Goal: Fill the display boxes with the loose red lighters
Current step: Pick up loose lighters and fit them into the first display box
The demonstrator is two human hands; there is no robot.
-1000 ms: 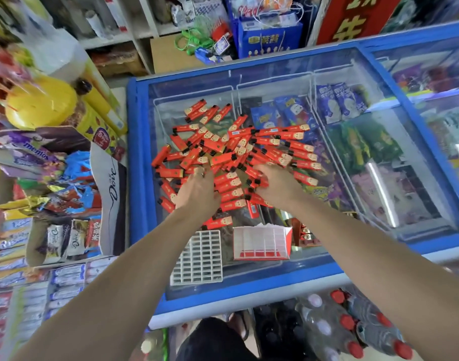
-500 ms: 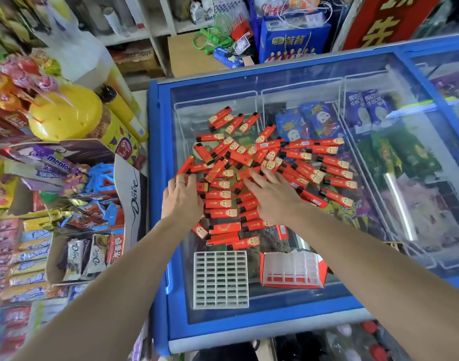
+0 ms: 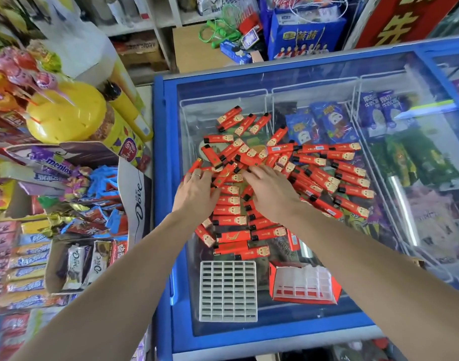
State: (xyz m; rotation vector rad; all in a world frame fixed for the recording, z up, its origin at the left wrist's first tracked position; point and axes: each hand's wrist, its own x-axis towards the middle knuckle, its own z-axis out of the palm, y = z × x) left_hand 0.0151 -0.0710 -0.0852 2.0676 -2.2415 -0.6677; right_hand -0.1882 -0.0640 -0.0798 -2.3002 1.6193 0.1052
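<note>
My fingers (image 3: 197, 177) on the left hand (image 3: 196, 195) lie straight and spread, flat on the left edge of the lighters (image 3: 314, 175); the right hand (image 3: 271, 192) lies the same way, palm down, fingers wide and pressing on the middle of the heap. Neither hand grips anything.

Two containers sit on the glass worktop (image 3: 288, 324) near me. The white grid (image 3: 228, 291) lies flat, just below the heap, and every slot I can see in it is bare. To its right the red box (image 3: 305, 284) stands tilted with its white insert showing; no lighter stands in it. The two are close but apart.

The lighters are a loose red pile on the glass, fanning out beyond and to the right of my hands, with a short stack running down between my wrists toward the grid. Some lie under my palms, some touch my fingertips, and the farthest ones are well apart from me toward the back.

Beneath the glass are wire baskets with blue and purple ice-cream packets (image 3: 324, 126). On my left a Dove carton (image 3: 134, 204) holds sweets, and behind it is a yellow tub (image 3: 67, 113) of lollipops.
</note>
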